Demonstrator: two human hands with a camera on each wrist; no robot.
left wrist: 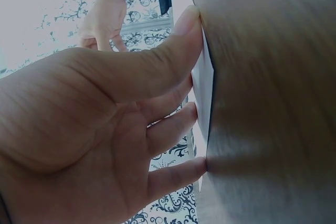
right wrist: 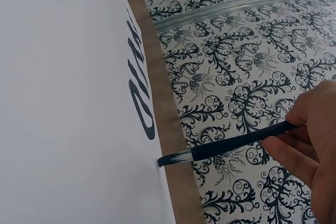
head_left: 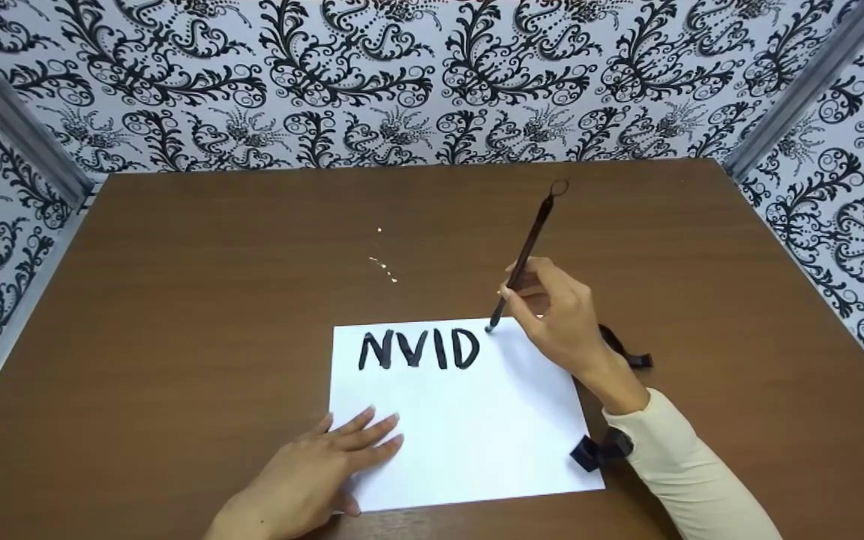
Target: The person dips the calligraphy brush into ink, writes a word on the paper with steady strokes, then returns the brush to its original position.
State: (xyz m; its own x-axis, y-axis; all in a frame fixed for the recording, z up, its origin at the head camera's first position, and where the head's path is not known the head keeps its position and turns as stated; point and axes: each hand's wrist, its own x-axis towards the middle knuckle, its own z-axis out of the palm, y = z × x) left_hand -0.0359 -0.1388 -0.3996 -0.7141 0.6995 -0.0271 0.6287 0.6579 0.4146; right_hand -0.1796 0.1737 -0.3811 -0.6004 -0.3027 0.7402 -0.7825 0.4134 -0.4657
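Observation:
A white sheet of paper [head_left: 462,435] lies on the table with the black letters "NVID" [head_left: 421,349] near its top edge. My right hand [head_left: 563,315] pinches a dark brush [head_left: 529,244] between thumb and fingers; in the right wrist view the dark bristles [right wrist: 176,158] meet the paper close to its edge, beside the D. Spread over the paper's lower left part, my left hand [head_left: 312,472] rests with fingers extended. The left wrist view shows its thumb [left wrist: 157,66] and fingertips against the sheet's edge.
The brown table [head_left: 199,300] bears small pale specks [head_left: 383,266] beyond the paper. A black strap end [head_left: 631,358] and a black block-like piece [head_left: 588,454] show by the right wrist. Patterned walls [head_left: 432,82] stand behind and at both sides.

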